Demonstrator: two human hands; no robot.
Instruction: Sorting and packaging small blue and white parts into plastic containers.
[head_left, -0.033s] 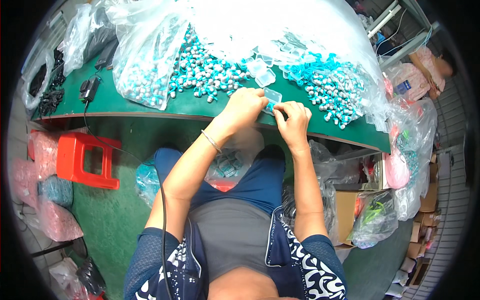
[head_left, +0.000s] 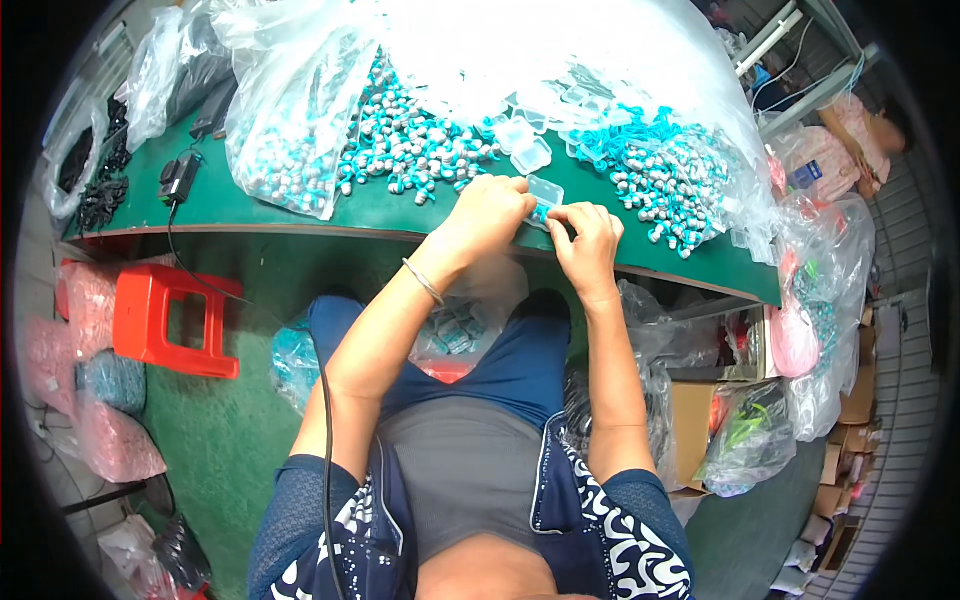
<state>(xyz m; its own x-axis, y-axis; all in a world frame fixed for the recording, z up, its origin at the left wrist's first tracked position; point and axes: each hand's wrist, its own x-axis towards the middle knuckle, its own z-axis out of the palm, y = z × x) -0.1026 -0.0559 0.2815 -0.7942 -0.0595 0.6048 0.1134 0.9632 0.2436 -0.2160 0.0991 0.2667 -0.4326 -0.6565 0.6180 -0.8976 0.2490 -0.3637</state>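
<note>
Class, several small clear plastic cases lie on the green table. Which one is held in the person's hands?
The small clear plastic case at the table's near edge, pinched between the left hand and right hand; the other clear cases lie untouched farther back.

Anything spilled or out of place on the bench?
Yes: teal-and-white pieces lie loose across the green table, outside the clear bag. Both hands pinch a small clear case at the edge.

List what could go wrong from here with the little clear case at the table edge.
1. Both hands, left hand and right hand, work the clear case right over the table edge; a slip may drop it onto the lap.
2. The loose teal pieces lie close by; a nudge could scatter them.
</note>
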